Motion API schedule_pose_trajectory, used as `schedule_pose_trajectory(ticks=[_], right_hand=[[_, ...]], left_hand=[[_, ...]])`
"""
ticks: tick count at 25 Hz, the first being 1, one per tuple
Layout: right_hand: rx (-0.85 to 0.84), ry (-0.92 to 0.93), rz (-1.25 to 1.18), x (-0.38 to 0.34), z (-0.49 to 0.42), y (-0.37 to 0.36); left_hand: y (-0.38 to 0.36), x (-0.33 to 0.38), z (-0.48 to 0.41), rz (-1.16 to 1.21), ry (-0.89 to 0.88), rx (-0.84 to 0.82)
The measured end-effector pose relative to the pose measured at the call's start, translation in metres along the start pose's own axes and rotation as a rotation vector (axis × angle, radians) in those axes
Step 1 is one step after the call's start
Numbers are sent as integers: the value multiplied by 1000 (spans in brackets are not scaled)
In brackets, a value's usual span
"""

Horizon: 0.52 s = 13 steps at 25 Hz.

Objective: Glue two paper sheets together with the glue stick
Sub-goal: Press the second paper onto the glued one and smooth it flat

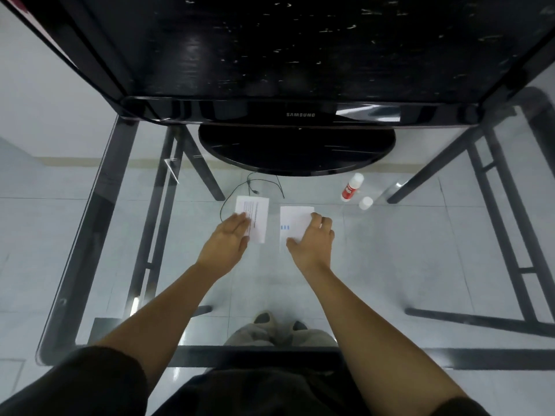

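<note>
On the glass tabletop (390,265) two paper sheets lie side by side, apart. The left hand (223,246) rests flat and open on the left sheet (256,216); the right hand (313,243), fingers curled, presses the right sheet (292,222). The glue stick (351,187) stands uncapped (cap (365,203) just beside it) well to the right.

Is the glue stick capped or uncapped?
Uncapped, it seems: the glue stick lies tipped on the table, and a white cap stands apart beside it.

Glass table (99,205): two sheets (255,217) (side by side), glue stick (351,187), cap (365,203), monitor (297,151).
</note>
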State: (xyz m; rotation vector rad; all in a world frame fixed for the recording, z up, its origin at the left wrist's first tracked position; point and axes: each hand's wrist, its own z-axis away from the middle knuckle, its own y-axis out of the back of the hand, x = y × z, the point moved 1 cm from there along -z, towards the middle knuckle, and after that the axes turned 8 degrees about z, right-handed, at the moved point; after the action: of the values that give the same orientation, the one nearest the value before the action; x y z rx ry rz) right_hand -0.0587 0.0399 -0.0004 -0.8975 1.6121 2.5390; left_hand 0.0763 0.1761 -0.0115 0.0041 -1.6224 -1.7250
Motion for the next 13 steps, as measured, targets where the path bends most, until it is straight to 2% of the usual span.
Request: schedule_pose_trajectory(ticks=[5,8,13], right_hand=[[13,-58,-123,0,-5,1],[30,-53,-72,2,-3,0],[37,-31,-89,5,-2,4]], left_hand=[[-16,13,14,22,-19,-19],[-10,10,9,45,-56,-7],[-5,1,-2,-38,-177,-77]])
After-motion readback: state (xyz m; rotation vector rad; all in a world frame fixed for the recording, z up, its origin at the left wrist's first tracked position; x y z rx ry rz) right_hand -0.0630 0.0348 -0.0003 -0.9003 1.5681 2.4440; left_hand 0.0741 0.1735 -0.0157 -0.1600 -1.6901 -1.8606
